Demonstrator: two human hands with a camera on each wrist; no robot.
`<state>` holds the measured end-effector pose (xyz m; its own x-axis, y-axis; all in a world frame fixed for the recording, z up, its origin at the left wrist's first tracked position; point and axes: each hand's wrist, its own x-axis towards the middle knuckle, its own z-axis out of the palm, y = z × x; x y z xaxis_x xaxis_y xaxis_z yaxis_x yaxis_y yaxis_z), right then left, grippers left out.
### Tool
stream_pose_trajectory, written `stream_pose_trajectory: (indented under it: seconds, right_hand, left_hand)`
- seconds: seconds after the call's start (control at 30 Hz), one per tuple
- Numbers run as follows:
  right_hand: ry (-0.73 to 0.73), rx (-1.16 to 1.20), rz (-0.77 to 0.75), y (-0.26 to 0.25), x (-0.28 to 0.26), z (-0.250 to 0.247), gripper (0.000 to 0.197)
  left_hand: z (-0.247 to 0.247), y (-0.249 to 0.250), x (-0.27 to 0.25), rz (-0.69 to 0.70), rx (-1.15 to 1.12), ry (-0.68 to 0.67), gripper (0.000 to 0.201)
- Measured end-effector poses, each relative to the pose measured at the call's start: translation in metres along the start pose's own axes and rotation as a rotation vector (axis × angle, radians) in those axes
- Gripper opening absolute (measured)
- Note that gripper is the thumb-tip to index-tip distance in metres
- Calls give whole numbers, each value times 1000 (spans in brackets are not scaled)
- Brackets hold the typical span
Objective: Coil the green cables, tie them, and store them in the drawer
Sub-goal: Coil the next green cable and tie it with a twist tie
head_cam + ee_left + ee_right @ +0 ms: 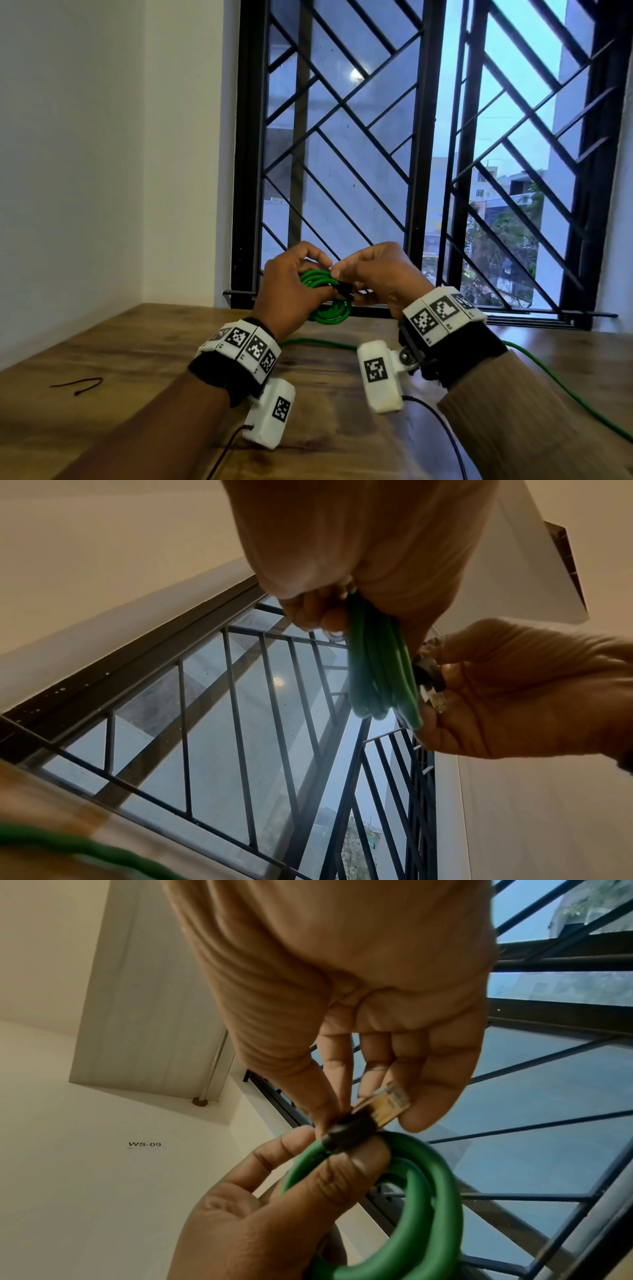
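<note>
wooden table point(342, 394) bears a green cable point(565, 387), a dark tie point(77, 384).

loose green cable point(565, 387) cut off at right edge; drawer unseen.

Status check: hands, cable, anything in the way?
Left hand grips green coil. Right hand pinches its connector. Coil untied; second green cable loose on table. Drawer not in view.

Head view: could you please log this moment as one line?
left hand grips green cable coil | right hand pinches plug | tie on table
</note>
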<state>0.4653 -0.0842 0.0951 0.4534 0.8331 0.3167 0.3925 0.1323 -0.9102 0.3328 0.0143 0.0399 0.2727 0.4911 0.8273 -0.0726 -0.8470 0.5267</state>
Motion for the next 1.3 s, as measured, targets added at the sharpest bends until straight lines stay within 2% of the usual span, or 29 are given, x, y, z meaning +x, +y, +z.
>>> stream_pose_trajectory:
  seconds: [0.2, 0.4, 0.63, 0.8, 1.1, 1.3]
  right_hand:
    - [110, -92, -190, 4, 4, 7, 7]
    - [87, -122, -227, 5, 5, 6, 7]
    - [172, -238, -356, 9, 11, 3, 12]
    - [116, -154, -307, 7, 9, -1, 7]
    - [41, -39, -188, 7, 9, -7, 24]
    - [26, -22, -181, 9, 11, -8, 29]
  left_hand:
    - [-3, 4, 2, 23, 2, 17, 42]
    - [-2, 2, 1, 28, 71, -8, 47]
    - [1, 5, -3, -35, -51, -67, 55]
    - [0, 2, 0, -68, -129, -66, 52]
    - [1, 5, 2, -47, -252, -76, 38]
    - [4, 5, 4, -28, -300, -52, 21]
